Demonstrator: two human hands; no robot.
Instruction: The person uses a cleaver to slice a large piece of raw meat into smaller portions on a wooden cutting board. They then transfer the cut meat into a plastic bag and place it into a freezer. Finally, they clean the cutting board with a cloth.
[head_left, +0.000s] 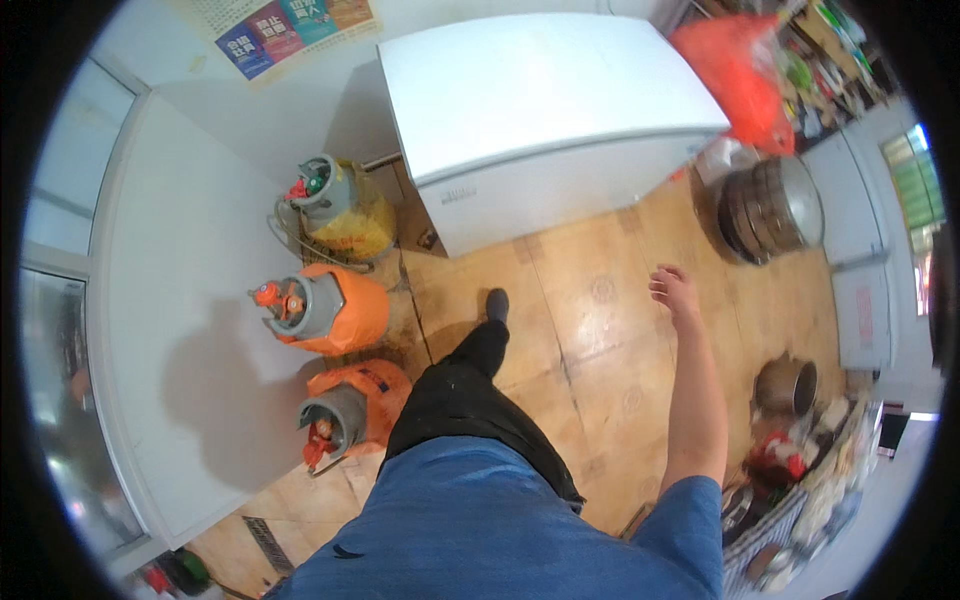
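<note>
My right hand (673, 291) hangs over the tiled floor with its fingers loosely curled and nothing seen in it. The arm is stretched out ahead and touches nothing. My left hand is out of view. Before me a white chest freezer (551, 82) stands against the wall with its lid down. Left of my legs are gas cylinders: one in a yellow cover (356, 221), one in an orange cover (360, 307), and another in orange (382, 397). Valves and a hose show on them.
Stacked metal steamers (769, 210) stand at the right near a red plastic bag (739, 75). A metal pot (786, 386) is on the floor at the right. Below it a rack (795, 510) holds mixed items. A floor drain grate (268, 544) lies at the lower left, near a glazed door (67, 375).
</note>
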